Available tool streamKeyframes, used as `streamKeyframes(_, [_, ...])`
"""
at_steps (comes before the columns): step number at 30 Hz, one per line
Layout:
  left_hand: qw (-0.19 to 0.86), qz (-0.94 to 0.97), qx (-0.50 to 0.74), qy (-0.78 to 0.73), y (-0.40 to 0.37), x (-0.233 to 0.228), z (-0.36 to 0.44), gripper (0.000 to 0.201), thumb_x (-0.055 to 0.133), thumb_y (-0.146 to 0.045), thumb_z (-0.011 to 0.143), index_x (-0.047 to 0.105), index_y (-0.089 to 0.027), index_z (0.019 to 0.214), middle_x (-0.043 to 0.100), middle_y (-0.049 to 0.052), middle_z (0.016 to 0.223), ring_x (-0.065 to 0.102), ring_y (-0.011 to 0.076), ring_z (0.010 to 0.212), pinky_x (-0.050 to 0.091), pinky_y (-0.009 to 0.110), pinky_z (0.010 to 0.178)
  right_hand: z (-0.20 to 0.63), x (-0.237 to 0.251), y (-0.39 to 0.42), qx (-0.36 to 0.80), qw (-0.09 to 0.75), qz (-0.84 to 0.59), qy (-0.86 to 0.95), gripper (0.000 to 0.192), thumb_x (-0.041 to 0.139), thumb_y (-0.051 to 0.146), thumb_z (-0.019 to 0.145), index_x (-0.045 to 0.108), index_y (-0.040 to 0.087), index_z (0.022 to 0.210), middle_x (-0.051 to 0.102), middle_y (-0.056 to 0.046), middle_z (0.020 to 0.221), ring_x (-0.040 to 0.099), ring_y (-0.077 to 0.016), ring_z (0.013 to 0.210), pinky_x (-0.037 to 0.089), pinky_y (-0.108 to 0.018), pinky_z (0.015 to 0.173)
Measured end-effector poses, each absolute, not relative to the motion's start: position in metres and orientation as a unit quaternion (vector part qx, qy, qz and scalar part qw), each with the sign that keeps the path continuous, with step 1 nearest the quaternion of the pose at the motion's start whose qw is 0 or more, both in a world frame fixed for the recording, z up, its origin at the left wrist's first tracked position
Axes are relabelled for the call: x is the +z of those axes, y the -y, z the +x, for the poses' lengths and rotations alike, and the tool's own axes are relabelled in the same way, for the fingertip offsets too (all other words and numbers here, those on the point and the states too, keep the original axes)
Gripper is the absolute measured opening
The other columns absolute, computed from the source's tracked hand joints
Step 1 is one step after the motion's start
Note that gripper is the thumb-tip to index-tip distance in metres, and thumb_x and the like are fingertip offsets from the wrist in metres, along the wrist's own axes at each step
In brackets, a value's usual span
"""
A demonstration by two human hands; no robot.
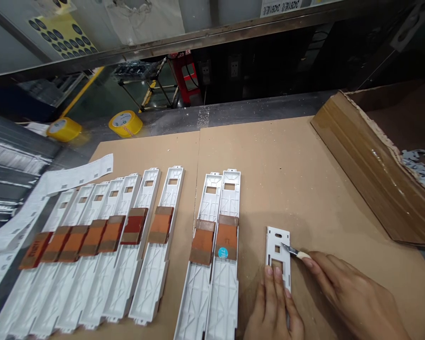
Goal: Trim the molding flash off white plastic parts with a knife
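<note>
- The right hand [350, 295] is pinching a small knife [293, 251], its grip closed on the handle, the blade tip touching a short white plastic piece [278, 255].
- The left hand [274, 307] is pressing that piece flat on the tabletop [304, 189], fingers extended, grasping nothing.
- This looks like trimming; a steady, light cut seems called for.
- Long white plates [219, 264] are lying at nine o'clock.

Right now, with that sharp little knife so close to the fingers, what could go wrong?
The knife tip sits on the small white plate, pointing toward the left hand that pins it down; a slip could possibly nick those fingertips. The right hand grips the blade near its tip, so a sideways skid might scratch the plate or gouge the cardboard mat.
</note>
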State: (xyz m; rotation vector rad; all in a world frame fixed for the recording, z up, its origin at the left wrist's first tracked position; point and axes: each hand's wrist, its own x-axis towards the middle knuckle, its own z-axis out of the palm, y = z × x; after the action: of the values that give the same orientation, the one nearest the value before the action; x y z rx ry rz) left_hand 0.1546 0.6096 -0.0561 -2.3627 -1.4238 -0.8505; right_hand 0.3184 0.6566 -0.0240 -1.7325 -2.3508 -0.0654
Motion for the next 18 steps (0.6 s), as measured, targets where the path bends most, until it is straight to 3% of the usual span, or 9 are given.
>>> streamKeyframes(4, [0.116,-0.809,-0.299,0.493,-0.604,-0.062,0.154,0.027,0.041,-0.002,0.077,0.067,-0.007,0.078,0.072,0.019,0.099,0.068,0.0308,0.098,0.054,0.036,0.081,0.328,-0.027,-0.658,0.047,0.125,-0.644,0.753,0.038,0.033,0.048,0.1,0.066,0.03,0.091,0.073,0.008,0.084,0.069,-0.0116,0.064,0.05,-0.02,0.044])
streamKeyframes(8, [0.079,-0.769,-0.296,0.561,-0.587,-0.08,0.156,0.024,0.054,-0.015,0.077,0.07,-0.017,0.095,0.068,0.013,0.118,0.063,0.0298,0.106,0.052,0.036,0.072,0.337,-0.035,-0.662,0.035,0.094,-0.712,0.695,0.047,0.029,0.056,0.097,0.066,0.028,0.092,0.07,0.001,0.083,0.066,-0.0194,0.063,0.045,-0.03,0.043])
streamKeyframes(12, [0.013,-0.721,-0.327,0.611,-0.579,-0.091,0.15,0.033,0.06,-0.02,0.073,0.068,-0.021,0.105,0.059,0.017,0.131,0.062,0.032,0.097,0.053,0.044,0.071,0.337,-0.039,-0.67,0.021,0.095,-0.733,0.673,0.052,0.026,0.056,0.097,0.066,0.023,0.092,0.062,-0.006,0.076,0.062,-0.0264,0.069,0.042,-0.035,0.049])
streamKeyframes(15, [-0.159,-0.721,-0.396,0.546,-0.588,-0.079,0.134,0.05,0.054,-0.015,0.075,0.058,-0.014,0.125,0.052,0.018,0.139,0.055,0.0324,0.117,0.051,0.047,0.09,0.334,-0.035,-0.672,0.025,0.128,-0.735,0.666,0.055,0.026,0.053,0.096,0.068,0.02,0.108,0.061,-0.012,0.088,0.058,-0.0303,0.083,0.048,-0.044,0.066])
streamKeyframes(18, [-0.499,-0.59,-0.448,0.449,-0.603,-0.051,0.12,0.054,0.049,-0.022,0.083,0.048,-0.014,0.136,0.059,0.017,0.131,0.058,0.0261,0.116,0.05,0.041,0.094,0.329,-0.024,-0.661,0.056,0.201,-0.728,0.653,0.056,0.03,0.055,0.095,0.066,0.019,0.118,0.062,-0.016,0.109,0.056,-0.0331,0.1,0.047,-0.054,0.084])
